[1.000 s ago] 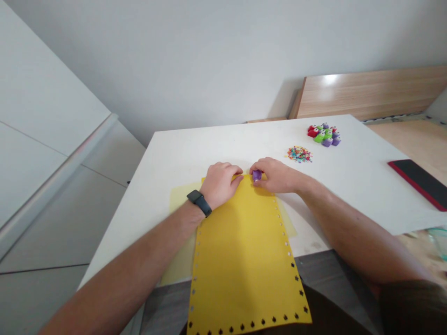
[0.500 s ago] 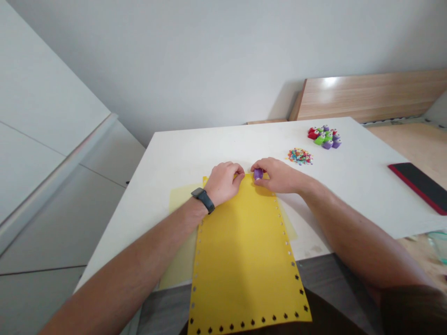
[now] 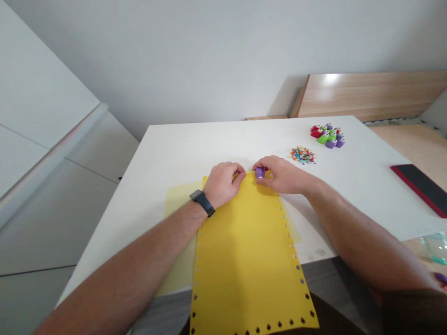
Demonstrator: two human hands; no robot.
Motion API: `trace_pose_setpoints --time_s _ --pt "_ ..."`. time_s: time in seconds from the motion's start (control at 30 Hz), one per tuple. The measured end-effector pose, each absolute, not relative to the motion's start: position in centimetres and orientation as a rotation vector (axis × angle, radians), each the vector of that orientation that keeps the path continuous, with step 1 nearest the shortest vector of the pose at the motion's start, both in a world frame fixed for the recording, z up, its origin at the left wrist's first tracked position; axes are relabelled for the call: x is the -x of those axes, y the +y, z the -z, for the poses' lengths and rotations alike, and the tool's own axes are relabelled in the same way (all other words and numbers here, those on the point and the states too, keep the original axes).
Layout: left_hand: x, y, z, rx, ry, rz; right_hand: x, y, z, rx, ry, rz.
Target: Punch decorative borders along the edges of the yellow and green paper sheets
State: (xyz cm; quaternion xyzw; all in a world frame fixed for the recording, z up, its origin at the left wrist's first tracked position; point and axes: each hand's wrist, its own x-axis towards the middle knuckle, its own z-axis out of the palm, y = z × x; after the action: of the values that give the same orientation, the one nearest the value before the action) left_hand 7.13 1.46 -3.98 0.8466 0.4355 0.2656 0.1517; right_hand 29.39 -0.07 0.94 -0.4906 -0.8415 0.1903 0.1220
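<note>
A yellow paper sheet (image 3: 249,251) with small shapes punched along its edges lies in front of me, its near end hanging past the table edge. My left hand (image 3: 225,182) pinches the sheet's far edge between thumb and fingers. In my right hand (image 3: 275,174) is a purple craft punch (image 3: 260,172), gripped at the far edge just right of my left hand. My fingers partly cover the punch, so how far the paper sits inside it cannot be made out.
A paler yellow sheet (image 3: 178,251) lies beneath. Colourful paper cutouts (image 3: 302,155) form a pile on the white table (image 3: 195,144). Behind them stand several red, green and purple punches (image 3: 328,135). A dark phone-like slab with a red edge (image 3: 421,186) rests at the right.
The view has shifted slightly. Both hands keep nearly the same hold on the sheet and the punch, with little visible movement.
</note>
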Motion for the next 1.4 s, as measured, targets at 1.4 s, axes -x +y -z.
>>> trace_pose_setpoints --time_s 1.4 --pt "-7.33 1.37 3.59 -2.377 1.283 -0.735 -28.84 -0.16 -0.83 1.525 -2.462 -0.523"
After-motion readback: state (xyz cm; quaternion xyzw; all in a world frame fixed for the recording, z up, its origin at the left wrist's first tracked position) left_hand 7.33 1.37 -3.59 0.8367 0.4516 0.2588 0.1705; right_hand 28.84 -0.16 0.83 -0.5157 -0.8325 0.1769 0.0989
